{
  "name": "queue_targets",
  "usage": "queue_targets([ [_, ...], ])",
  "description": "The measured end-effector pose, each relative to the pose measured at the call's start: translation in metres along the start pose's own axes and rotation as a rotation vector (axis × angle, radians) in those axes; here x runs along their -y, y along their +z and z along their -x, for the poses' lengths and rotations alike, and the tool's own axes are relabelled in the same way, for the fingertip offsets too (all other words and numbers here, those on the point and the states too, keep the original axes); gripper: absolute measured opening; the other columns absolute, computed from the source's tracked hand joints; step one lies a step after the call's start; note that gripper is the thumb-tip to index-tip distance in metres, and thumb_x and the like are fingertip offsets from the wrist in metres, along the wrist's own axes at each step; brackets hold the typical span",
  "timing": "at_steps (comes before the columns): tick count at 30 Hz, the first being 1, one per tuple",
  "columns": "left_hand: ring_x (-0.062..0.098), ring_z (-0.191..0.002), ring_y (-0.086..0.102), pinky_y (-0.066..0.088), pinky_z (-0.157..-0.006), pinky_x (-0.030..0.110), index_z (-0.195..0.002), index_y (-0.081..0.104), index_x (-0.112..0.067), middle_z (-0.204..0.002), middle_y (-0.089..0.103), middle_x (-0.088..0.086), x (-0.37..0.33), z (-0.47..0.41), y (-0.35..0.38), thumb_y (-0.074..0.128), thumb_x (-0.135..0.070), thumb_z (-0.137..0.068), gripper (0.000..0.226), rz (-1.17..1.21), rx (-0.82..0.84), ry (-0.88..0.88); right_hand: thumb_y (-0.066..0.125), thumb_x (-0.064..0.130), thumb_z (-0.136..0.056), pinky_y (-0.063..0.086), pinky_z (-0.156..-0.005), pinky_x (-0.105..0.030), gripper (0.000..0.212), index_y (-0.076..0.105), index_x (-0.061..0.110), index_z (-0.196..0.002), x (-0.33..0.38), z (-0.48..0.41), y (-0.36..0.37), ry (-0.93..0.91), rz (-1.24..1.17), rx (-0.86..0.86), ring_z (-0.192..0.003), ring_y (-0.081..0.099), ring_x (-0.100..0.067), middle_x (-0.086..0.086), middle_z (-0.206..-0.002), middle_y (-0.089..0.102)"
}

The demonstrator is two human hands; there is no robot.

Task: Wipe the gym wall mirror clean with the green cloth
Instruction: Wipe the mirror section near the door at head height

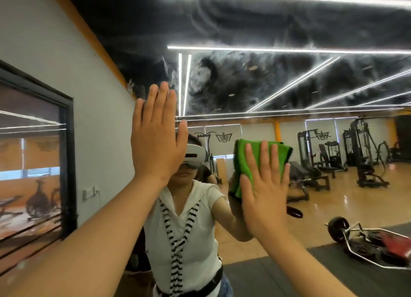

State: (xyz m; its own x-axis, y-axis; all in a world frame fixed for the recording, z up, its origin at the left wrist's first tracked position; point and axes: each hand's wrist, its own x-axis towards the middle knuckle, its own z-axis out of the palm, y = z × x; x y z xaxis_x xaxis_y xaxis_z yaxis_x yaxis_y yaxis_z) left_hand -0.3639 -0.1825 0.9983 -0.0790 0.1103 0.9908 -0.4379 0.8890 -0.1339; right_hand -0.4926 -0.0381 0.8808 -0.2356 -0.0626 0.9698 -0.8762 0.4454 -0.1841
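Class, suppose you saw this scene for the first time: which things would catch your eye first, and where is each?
The bright green cloth stands out right of centre, pressed flat on the mirror by the right hand. The left hand is raised flat against the mirror, left of centre. Above both hands, swirling smears cloud the upper part of the mirror.

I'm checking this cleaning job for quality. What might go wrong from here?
1. The bare left hand seems to lie flat against the mirror and may leave prints on the glass.
2. The right hand only presses the green cloth with straight fingers, so it may slip and fall.
3. Swirled smears sit high above both hands and may be missed.
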Motion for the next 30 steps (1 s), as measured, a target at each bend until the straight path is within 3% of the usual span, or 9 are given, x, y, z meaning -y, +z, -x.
queue_targets([
  [4,0.023,-0.153,0.014,0.005,-0.126,0.04,-0.157,0.027,-0.011,-0.165,0.022,0.007,0.001,-0.001,-0.001,0.023,-0.037,-0.101,0.061,0.025,0.004,0.005,0.021,0.041,-0.105,0.004,-0.123,-0.049,0.055,0.018,0.032,-0.159,-0.009,0.026,0.001,-0.564,0.145,0.171,-0.154,0.011,-0.021,0.002,-0.167,0.014],
  [6,0.022,-0.154,0.013,0.005,-0.126,0.04,-0.157,0.027,-0.011,-0.165,0.022,0.007,0.001,0.001,0.001,0.022,-0.038,-0.101,0.062,0.02,-0.001,-0.001,0.018,0.041,-0.106,0.008,-0.122,-0.049,0.054,0.016,0.035,-0.159,-0.045,0.019,-0.011,-0.694,0.241,0.191,-0.154,0.013,-0.02,0.003,-0.167,0.015],
  [9,0.022,-0.154,0.013,0.004,-0.126,0.04,-0.157,0.026,-0.012,-0.165,0.021,0.007,0.0,0.0,0.001,0.02,-0.04,-0.101,0.063,0.021,-0.003,-0.002,0.013,0.042,-0.107,0.005,-0.122,-0.047,0.053,0.009,0.036,-0.159,-0.062,0.002,-0.024,-0.413,0.172,0.142,-0.155,0.005,-0.018,0.005,-0.168,0.006],
  [12,0.023,-0.154,0.013,0.004,-0.126,0.041,-0.157,0.027,-0.012,-0.165,0.021,0.007,-0.001,0.0,0.0,0.023,-0.04,-0.101,0.063,0.015,-0.005,-0.01,0.012,0.042,-0.106,-0.007,-0.123,-0.042,0.053,0.009,0.035,-0.159,-0.009,0.001,-0.004,-0.077,0.017,0.027,-0.155,-0.004,-0.017,0.005,-0.168,-0.001],
  [14,0.022,-0.154,0.012,0.002,-0.126,0.04,-0.157,0.026,-0.012,-0.165,0.02,0.007,-0.001,0.0,-0.002,0.028,-0.041,-0.1,0.064,0.021,0.007,-0.01,0.013,0.044,-0.107,-0.006,-0.123,-0.045,0.052,0.017,0.033,-0.158,0.019,0.008,0.009,-0.191,-0.011,0.066,-0.155,-0.001,-0.018,0.002,-0.168,0.006],
  [18,0.02,-0.154,0.007,-0.007,-0.124,0.031,-0.157,0.027,-0.013,-0.166,0.017,0.005,0.007,0.002,-0.01,0.039,-0.044,-0.098,0.068,0.086,0.092,0.064,0.018,0.043,-0.107,0.001,-0.124,-0.047,0.052,0.023,0.033,-0.158,-0.017,-0.011,-0.005,-0.704,0.181,0.184,-0.154,0.008,-0.018,0.002,-0.166,0.016],
  [24,0.014,-0.154,-0.005,-0.007,-0.124,0.034,-0.159,0.011,-0.018,-0.168,0.003,0.001,0.047,0.022,-0.041,0.032,-0.042,-0.101,0.067,-0.085,0.143,0.17,0.015,0.048,-0.106,0.0,-0.123,-0.048,0.054,0.019,0.033,-0.158,0.031,-0.04,0.007,-0.285,0.068,0.022,-0.155,0.002,-0.02,0.0,-0.167,0.009],
  [28,0.012,-0.154,-0.006,-0.004,-0.125,0.035,-0.16,0.007,-0.016,-0.168,0.003,0.002,0.093,0.02,-0.069,0.029,-0.042,-0.101,0.068,-0.136,0.129,0.06,0.027,0.061,-0.1,0.002,-0.123,-0.051,0.064,0.02,0.035,-0.158,0.033,-0.034,0.011,-0.645,0.214,0.142,-0.155,0.004,-0.022,-0.001,-0.167,0.011],
  [30,0.015,-0.154,-0.002,0.0,-0.125,0.039,-0.16,0.009,-0.013,-0.168,0.007,0.005,0.117,0.017,-0.079,0.03,-0.041,-0.101,0.068,-0.162,0.13,0.038,0.027,0.06,-0.101,0.002,-0.124,-0.049,0.064,0.017,0.035,-0.158,0.02,-0.055,0.001,-0.704,0.277,0.158,-0.155,0.005,-0.019,0.002,-0.167,0.013],
])
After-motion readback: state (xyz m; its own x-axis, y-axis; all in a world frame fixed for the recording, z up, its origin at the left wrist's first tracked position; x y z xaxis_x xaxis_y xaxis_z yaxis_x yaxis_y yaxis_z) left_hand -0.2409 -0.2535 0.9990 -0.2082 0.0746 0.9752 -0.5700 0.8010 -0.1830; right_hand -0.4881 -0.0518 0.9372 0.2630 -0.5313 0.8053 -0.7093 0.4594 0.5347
